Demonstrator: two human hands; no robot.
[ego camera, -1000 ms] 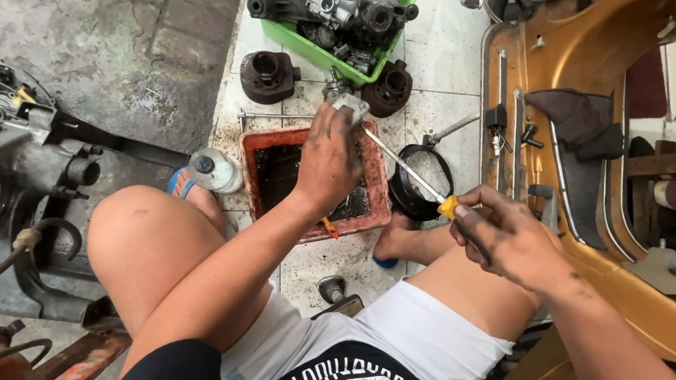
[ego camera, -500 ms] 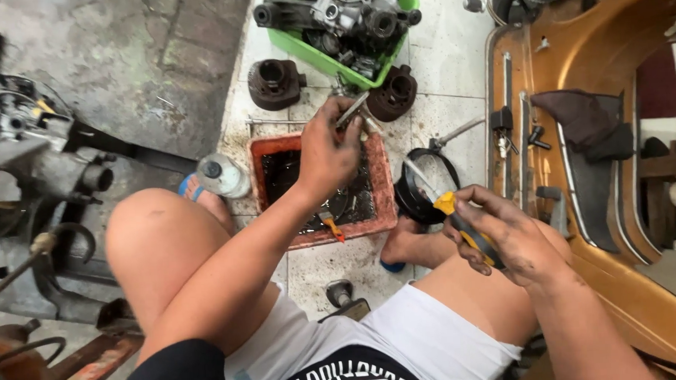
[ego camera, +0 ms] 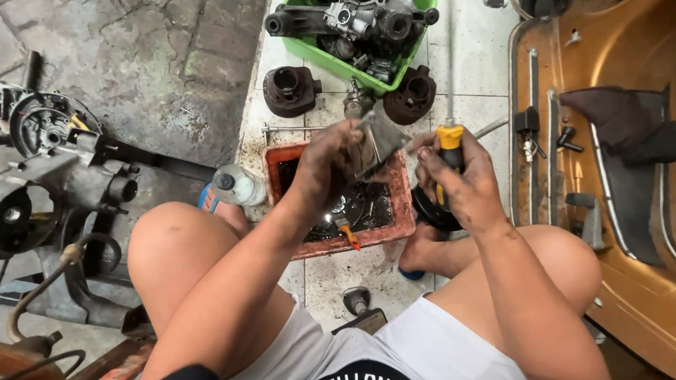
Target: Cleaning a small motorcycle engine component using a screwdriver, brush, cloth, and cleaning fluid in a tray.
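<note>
A flat grey metal part [ego camera: 382, 143] is gripped in the left hand [ego camera: 329, 163], just above the middle of the frame, over a square red tray [ego camera: 402, 202] whose inside is black and wet with oil. A screwdriver [ego camera: 449, 142] with a yellow and black handle is clasped in the right hand [ego camera: 461, 180], right of centre, its shaft blurred and pointing towards the top of the frame. Both hands are smeared with dark grease and closed around what they hold, close beside each other.

A clear plastic bottle [ego camera: 239, 185] with a dark cap lies just left of the tray; whether it bears a label cannot be told. At the top centre, a bright green plastic crate [ego camera: 323, 58] is filled with grey cast engine parts. Two dark round finned cylinders [ego camera: 290, 91] are set on the pale speckled tiles below it. A black ring [ego camera: 430, 212] is partly hidden behind the right hand. A grimy grey engine case [ego camera: 41, 182] sits at the left on rough stone paving. The glossy golden-brown scooter body [ego camera: 616, 44] fills the right edge.
</note>
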